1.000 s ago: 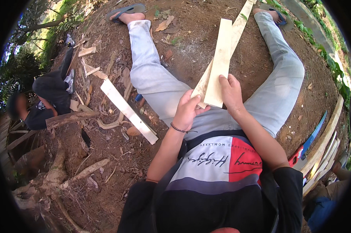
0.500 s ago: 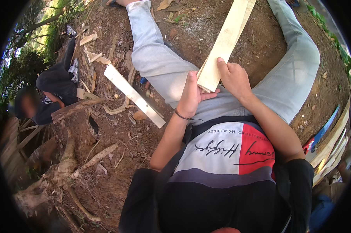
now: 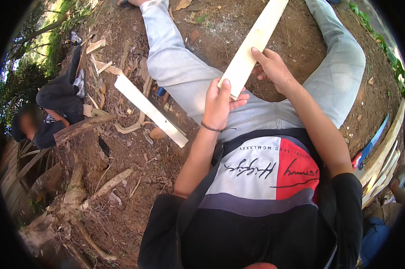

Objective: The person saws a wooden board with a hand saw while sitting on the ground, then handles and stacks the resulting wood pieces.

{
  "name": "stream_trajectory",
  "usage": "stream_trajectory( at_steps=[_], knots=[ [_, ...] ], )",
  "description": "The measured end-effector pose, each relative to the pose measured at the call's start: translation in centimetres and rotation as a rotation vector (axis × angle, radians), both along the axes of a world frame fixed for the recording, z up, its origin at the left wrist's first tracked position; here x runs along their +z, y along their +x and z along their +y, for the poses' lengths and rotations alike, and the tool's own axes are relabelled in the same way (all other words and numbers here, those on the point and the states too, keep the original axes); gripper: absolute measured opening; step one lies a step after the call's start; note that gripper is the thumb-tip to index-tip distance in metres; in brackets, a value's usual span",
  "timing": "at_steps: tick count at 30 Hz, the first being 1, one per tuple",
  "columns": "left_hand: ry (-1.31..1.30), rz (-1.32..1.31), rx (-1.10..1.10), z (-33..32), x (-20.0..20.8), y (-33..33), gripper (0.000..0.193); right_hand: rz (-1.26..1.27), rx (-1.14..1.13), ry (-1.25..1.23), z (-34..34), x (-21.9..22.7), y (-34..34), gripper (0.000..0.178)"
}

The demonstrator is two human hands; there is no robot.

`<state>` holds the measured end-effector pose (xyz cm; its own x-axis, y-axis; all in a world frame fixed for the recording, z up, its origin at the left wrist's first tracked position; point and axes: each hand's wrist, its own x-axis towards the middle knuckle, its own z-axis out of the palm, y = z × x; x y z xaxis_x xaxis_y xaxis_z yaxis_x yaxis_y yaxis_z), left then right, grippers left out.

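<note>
Two or more thin pale wooden slats (image 3: 255, 44), lined up almost as one, slant away from my lap between my spread legs. Their near end rests in my left hand (image 3: 219, 101), thumb on top and fingers underneath. My right hand (image 3: 274, 69) grips the right edge a little farther up, with its thumb on the upper face and its fingers below. A braided cord circles my left wrist. The far end of the slats runs out of view at the top.
Pale boards (image 3: 151, 110) lie on the dirt left of my leg, near a small blue object (image 3: 161, 91). A handsaw with a blue blade (image 3: 375, 141) lies at right beside stacked wood strips (image 3: 384, 168). Roots (image 3: 79, 188) spread lower left. Another person (image 3: 54, 107) sits at far left.
The slats, fanned apart before, now lie nearly flush. My right hand has moved slightly up along them, and my left thumb has come down onto their near end.
</note>
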<state>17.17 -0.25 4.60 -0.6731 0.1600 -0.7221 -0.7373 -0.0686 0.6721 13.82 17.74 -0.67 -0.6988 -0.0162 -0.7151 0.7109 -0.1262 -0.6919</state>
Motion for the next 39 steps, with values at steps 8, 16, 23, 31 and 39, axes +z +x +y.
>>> stream_trajectory(
  at_steps=[8,16,23,31,39],
  knots=[
    [0.031,-0.026,-0.011,-0.4,0.3,0.1,0.037,-0.052,-0.071,-0.179,-0.6,0.0,0.1,0.028],
    [0.061,-0.017,-0.018,-0.7,0.2,0.2,0.038,-0.023,-0.086,-0.24,-0.6,-0.1,0.3,0.026],
    [0.041,-0.026,-0.003,-0.3,0.4,0.1,0.034,-0.046,-0.13,-0.268,-0.8,-0.2,0.4,0.024],
    [0.03,-0.078,-0.125,-2.0,1.4,-1.2,0.037,-0.072,-0.176,-0.266,-1.5,0.4,0.3,0.025],
    [-0.139,-0.071,-0.268,-8.2,7.7,1.4,0.035,-0.142,0.097,-0.49,-3.6,3.7,2.7,0.045]
  ],
)
